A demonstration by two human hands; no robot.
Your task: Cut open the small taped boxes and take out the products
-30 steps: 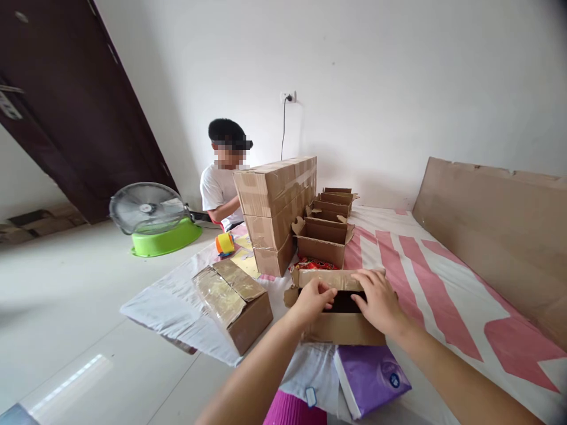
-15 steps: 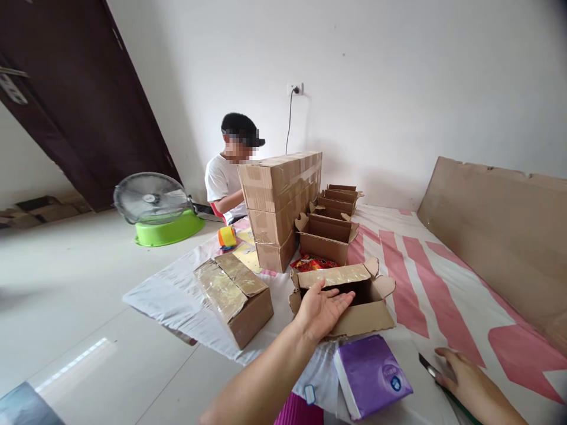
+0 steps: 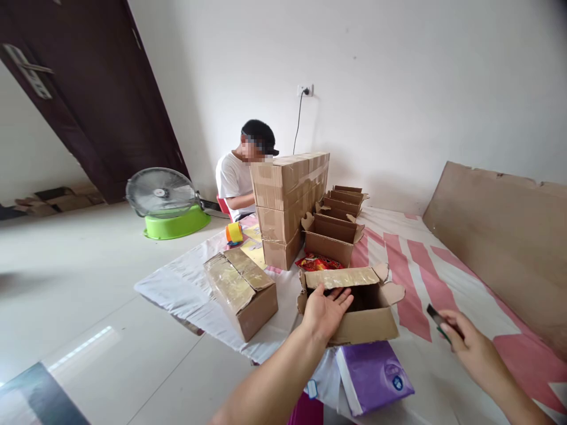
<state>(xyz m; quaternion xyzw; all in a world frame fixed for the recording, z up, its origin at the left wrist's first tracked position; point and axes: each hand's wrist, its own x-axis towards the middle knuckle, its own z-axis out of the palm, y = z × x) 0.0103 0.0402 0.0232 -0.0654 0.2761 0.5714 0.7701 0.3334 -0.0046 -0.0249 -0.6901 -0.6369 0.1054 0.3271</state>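
Note:
My left hand (image 3: 325, 311) is palm up with its fingers stretched out over the near rim of an open cardboard box (image 3: 365, 326). Nothing lies in the palm. To the right, above the tablecloth, my right hand (image 3: 469, 342) is closed around a utility knife (image 3: 436, 317), whose dark blade points up and left and whose handle shows some green. Just in front of the open box lies a purple pack of tissues (image 3: 376, 378). A taped, closed cardboard box (image 3: 241, 295) sits to the left, and a red shiny packet (image 3: 321, 262) lies behind the open box.
Stacked sealed boxes (image 3: 281, 206) stand mid-table, beside a row of open boxes (image 3: 330, 239). A roll of tape (image 3: 234, 234) is at the left. A person (image 3: 234, 177) sits behind the stack. A large cardboard sheet (image 3: 500, 236) borders the right side.
My right hand has lifted the knife from low on the cloth and moved it up. The left hand stays open at the box, and the view has shifted slightly left.

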